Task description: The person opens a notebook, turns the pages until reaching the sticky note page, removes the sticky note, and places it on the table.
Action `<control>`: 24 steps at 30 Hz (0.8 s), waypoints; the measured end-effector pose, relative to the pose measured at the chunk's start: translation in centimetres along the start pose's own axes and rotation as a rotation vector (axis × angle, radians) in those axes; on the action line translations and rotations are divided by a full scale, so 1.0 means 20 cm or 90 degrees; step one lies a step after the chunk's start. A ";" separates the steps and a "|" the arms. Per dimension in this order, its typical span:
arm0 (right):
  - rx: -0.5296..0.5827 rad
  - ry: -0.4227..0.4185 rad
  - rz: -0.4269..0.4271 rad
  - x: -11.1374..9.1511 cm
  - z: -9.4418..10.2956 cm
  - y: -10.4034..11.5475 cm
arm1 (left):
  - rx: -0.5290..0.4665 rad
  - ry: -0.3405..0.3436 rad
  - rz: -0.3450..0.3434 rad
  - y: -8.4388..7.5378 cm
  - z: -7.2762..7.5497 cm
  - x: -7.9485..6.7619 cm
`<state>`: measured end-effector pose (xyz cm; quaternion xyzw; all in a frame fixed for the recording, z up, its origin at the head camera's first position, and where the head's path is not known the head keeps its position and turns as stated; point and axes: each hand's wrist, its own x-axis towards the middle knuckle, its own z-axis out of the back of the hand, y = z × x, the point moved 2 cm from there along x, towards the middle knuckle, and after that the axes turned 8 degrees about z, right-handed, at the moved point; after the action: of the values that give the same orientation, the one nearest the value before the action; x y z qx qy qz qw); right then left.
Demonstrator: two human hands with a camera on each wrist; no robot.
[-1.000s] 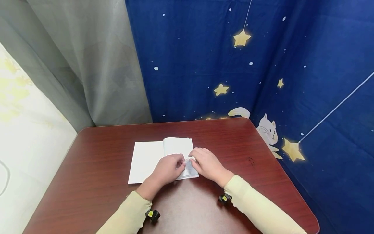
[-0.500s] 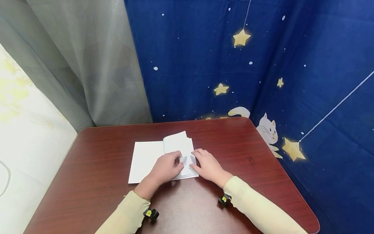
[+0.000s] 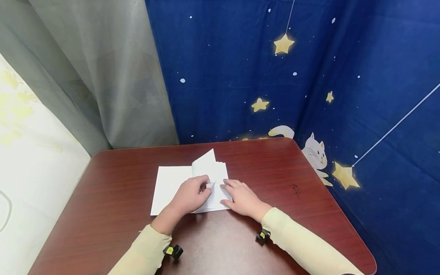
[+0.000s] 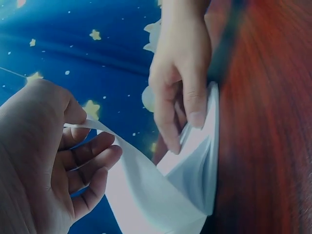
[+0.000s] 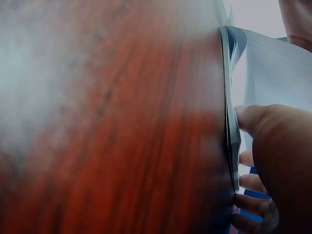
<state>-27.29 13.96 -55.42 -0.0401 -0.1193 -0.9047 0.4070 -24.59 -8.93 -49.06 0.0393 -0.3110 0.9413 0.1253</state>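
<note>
A white booklet (image 3: 172, 183) lies spread on the table, its left side flat. My left hand (image 3: 191, 194) pinches the edge of a lifted page (image 3: 204, 160) between thumb and index finger; the page curves up and leans leftward. In the left wrist view that page (image 4: 141, 190) bends down from my left hand (image 4: 53, 156) to the spine. My right hand (image 3: 243, 198) rests on the right-hand pages with its fingers spread near their outer edge. From the right wrist view, the thumb of my right hand (image 5: 273, 141) lies on the booklet's page stack (image 5: 231, 97).
The dark red wooden table (image 3: 113, 191) has rounded corners and reaches back to a grey curtain (image 3: 137, 84) and a blue curtain (image 3: 223, 68) with stars. Small black wrist cameras sit at both yellowish sleeves (image 3: 302, 240).
My left hand has moved left, pulling the page up and over from the right-hand stack. My right hand has settled flatter on the pages beneath, its fingers more spread.
</note>
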 end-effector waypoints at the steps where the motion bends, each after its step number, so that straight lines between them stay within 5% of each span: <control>1: -0.001 -0.001 0.001 0.00 0.00 0.00 | 0.000 0.001 -0.001 0.00 0.01 0.00; 17: 0.003 0.009 -0.006 0.00 -0.01 -0.01 | -0.010 0.042 -0.060 0.10 0.22 -0.07; 24: 0.005 0.019 -0.009 0.00 -0.01 -0.02 | -0.019 0.060 -0.042 0.16 0.33 -0.11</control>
<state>-27.60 14.04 -55.75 -0.0238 -0.1170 -0.9076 0.4025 -23.30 -15.70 -45.95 0.0037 -0.3170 0.9328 0.1715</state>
